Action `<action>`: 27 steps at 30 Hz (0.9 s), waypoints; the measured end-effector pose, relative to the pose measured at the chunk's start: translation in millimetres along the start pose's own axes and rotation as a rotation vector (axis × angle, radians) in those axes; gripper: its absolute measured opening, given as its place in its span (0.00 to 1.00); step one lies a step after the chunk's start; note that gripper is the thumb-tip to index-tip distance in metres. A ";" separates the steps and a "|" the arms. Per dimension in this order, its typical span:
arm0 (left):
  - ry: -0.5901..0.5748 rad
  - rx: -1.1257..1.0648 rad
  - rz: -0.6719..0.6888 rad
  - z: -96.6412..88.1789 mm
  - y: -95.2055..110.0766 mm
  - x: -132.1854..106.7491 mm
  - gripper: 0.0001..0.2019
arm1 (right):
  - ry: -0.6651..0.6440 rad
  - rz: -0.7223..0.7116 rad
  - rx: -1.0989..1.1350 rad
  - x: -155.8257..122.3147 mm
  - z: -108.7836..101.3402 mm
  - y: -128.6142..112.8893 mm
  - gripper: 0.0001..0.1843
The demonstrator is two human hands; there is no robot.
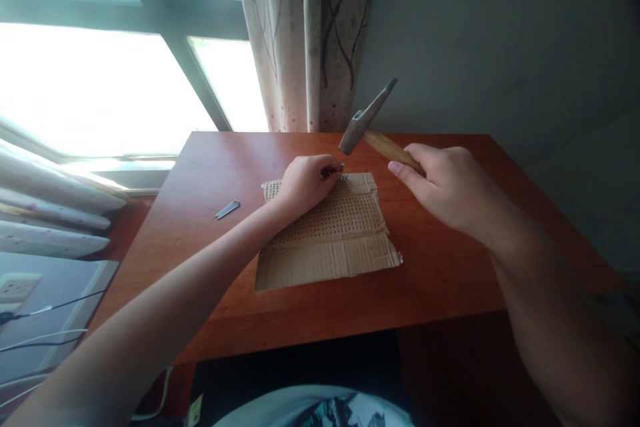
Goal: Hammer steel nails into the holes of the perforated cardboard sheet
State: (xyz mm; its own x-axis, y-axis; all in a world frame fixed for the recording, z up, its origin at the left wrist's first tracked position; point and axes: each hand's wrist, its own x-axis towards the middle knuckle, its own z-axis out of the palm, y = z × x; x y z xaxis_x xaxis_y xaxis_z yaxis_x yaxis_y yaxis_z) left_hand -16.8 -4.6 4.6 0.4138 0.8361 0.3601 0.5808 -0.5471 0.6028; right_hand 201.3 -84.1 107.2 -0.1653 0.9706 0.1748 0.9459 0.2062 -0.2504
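Observation:
My right hand (pixel 445 180) is wrapped round the wooden handle of a hammer (pixel 367 117), its metal head raised above the far edge of a piece of cardboard (pixel 310 263). Rows of small holes cover much of that cardboard, which lies flat on the table. At its far edge, my left hand (pixel 310 180) pinches a small nail (pixel 343 167), mostly hidden by the fingers. A few more metal bits show at the cardboard just below the fingertips, too small to make out. Left of the cardboard lies a small bunch of nails (pixel 228 209).
The reddish-brown wooden table (pixel 440 280) stands against a wall (pixel 475 47). Behind it hangs a patterned curtain (pixel 285 47), beside a bright window (pixel 90 87). Cables (pixel 50 343) and a wall socket (pixel 20 287) are at the lower left.

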 end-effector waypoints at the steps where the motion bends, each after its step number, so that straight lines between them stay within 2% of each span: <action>1: 0.000 0.003 0.000 -0.3 0.3 0.0 0.08 | 0.009 0.002 0.008 -0.2 0.5 -0.4 0.17; 3: -0.003 0.002 -0.001 -0.8 1.0 -0.3 0.08 | 0.002 0.009 0.015 -0.4 3.2 -0.7 0.17; 8: -0.021 0.016 -0.019 0.3 0.2 -0.9 0.07 | -0.109 0.037 -0.024 -0.4 13.8 0.6 0.16; 13: -0.035 0.029 -0.014 0.3 -2.2 1.9 0.07 | -0.107 0.036 -0.032 -0.6 17.1 1.6 0.16; 16: -0.074 0.068 0.003 -8.0 2.0 0.8 0.08 | -0.108 0.023 -0.033 -0.2 16.9 1.6 0.16; 22: -0.158 0.268 0.120 -28.3 19.8 -26.1 0.14 | -0.115 0.023 -0.017 0.4 17.7 2.5 0.17; 27: -0.168 0.296 0.193 -24.4 21.1 -46.7 0.18 | -0.097 0.021 -0.013 0.6 13.4 1.4 0.17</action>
State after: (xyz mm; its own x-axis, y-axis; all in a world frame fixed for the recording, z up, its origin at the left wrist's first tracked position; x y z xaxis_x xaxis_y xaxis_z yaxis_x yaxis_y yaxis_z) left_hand -41.0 -54.1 17.9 0.6302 0.7116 0.3105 0.6480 -0.7024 0.2946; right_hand 198.9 -81.6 94.2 -0.1711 0.9823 0.0766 0.9529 0.1847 -0.2406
